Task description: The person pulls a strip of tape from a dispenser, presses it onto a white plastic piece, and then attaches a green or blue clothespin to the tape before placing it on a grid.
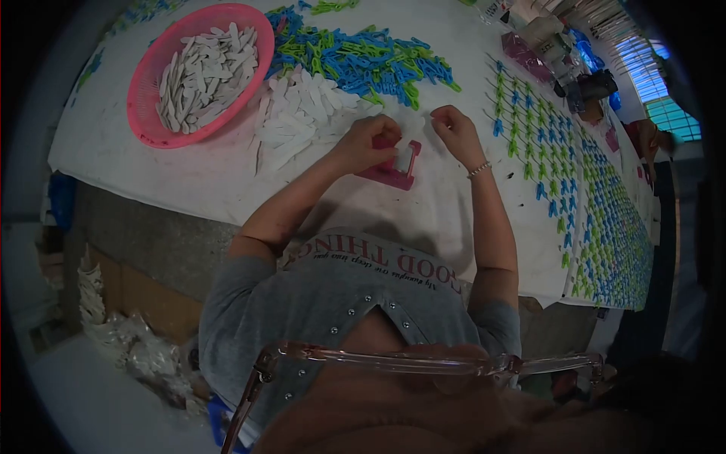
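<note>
A pink tape dispenser [392,180] stands on the white-covered table right in front of me. My left hand [367,142] is curled at the dispenser's left side, covering part of it; what its fingers hold, if anything, is hidden. To the right of the dispenser, my right hand [456,135] is raised with thumb and forefinger pinched together. Anything between those fingertips is too small to make out. Beyond my left hand spreads a loose pile of flat white strips [302,110].
At the left a pink basket [136,121] holds many white strips. Blue and green clothespins [370,60] are heaped at the back. Rows of clothespins [541,140] cover the right side of the table. Bags and other items [544,45] stand behind; another person's hand [646,136] shows far right.
</note>
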Motion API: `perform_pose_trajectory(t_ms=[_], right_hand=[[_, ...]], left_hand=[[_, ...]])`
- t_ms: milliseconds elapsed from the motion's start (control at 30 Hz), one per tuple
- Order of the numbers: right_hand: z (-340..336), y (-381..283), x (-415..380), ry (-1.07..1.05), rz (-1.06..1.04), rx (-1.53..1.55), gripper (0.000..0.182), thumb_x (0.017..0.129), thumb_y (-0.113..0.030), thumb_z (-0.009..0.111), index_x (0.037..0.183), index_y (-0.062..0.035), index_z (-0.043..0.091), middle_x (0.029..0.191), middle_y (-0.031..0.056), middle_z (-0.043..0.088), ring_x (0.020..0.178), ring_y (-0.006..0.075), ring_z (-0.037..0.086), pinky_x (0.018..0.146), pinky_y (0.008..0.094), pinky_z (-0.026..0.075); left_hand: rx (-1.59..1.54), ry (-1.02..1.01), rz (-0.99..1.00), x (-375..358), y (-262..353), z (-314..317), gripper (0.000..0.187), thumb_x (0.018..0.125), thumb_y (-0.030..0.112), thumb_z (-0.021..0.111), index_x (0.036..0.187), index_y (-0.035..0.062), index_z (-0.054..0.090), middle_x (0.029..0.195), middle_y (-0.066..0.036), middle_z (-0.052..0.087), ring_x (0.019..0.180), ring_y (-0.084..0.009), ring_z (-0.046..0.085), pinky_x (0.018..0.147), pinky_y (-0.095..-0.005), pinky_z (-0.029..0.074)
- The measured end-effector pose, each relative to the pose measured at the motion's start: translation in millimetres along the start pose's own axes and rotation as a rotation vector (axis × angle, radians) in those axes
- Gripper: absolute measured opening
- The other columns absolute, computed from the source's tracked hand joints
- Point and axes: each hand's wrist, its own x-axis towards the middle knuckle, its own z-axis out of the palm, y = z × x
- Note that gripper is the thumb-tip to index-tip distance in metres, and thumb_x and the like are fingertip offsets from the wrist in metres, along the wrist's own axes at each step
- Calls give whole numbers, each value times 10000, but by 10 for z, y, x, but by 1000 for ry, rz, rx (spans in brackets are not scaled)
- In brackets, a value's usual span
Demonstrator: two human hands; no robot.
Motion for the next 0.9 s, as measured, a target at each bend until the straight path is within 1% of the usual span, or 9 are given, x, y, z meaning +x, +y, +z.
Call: perform_pose_trajectory(t_ms=[100, 200, 333, 433, 500, 567, 667, 767, 900], right_hand=[[334, 131, 333, -36, 138, -159, 264, 823, -289, 624, 893, -36, 652, 797, 154, 664, 737, 289, 643, 667, 359, 499], [571, -11, 556, 4, 192, -376, 355, 829, -376, 618, 828, -23, 654, 721, 156, 659, 700, 289, 648, 644, 378, 492], [769, 205, 670, 64, 207, -330, 424, 816, -445, 615, 872, -27, 649, 749, 169, 657, 730, 332, 638, 668, 412, 488], [689, 172, 458, 172, 72, -280, 371, 838, -389, 616, 895, -23, 633, 801, 173, 654, 749, 313, 642, 659, 391, 485], [562, 22, 175, 278, -56, -22, 251, 870, -286, 599, 915, -39, 611, 746, 142, 627, 720, 232, 636, 639, 331, 490], [414, -31, -117, 145, 31, 187, 147, 871, -159, 617, 915, -22, 589, 773, 75, 614, 686, 127, 593, 628, 258, 475], [262, -473, -637, 169, -30, 511, 142, 841, -74, 649, 942, -19, 565, 842, 24, 600, 725, 79, 551, 673, 221, 459], [231, -702, -962, 226, -140, 671, 223, 805, -6, 672, 984, -25, 539, 901, 12, 597, 802, 95, 557, 755, 240, 457], [233, -716, -1152, 190, -167, 572, 263, 814, 40, 644, 1024, -29, 501, 966, 32, 571, 921, 100, 525, 834, 247, 423]], left_hand=[[-48, 46, -15, -125, -57, -108, 304, 729, 56, 712, 982, 50, 545, 842, -24, 590, 803, -90, 557, 738, -244, 456], [-83, 48, -27, -235, -29, -177, 338, 744, 20, 696, 1008, 72, 492, 846, 28, 501, 789, -71, 480, 749, -234, 416], [-144, 125, -28, -304, 7, -221, 362, 741, 32, 701, 1050, 66, 514, 801, 28, 518, 784, -65, 494, 745, -239, 412], [-304, 125, -165, -343, 61, -262, 387, 740, 15, 693, 1071, 71, 501, 817, 29, 518, 785, -65, 491, 749, -237, 401], [-430, 104, -162, -347, 28, -254, 414, 743, -5, 679, 1098, 80, 483, 822, 33, 513, 784, -64, 492, 742, -228, 393], [-487, 72, -196, -362, 80, -244, 419, 747, -5, 675, 1106, 83, 476, 827, 34, 514, 790, -64, 495, 744, -227, 391], [-525, 11, -198, -339, 89, -211, 427, 753, -6, 666, 1118, 87, 465, 846, 31, 518, 802, -64, 502, 745, -226, 392], [-463, -50, -169, -341, 151, -149, 435, 756, -9, 660, 1130, 85, 458, 872, 24, 525, 820, -70, 510, 751, -230, 403], [-302, -101, -135, -345, 341, -73, 459, 757, -24, 654, 1154, 73, 446, 895, 11, 539, 866, -82, 520, 788, -253, 428]])
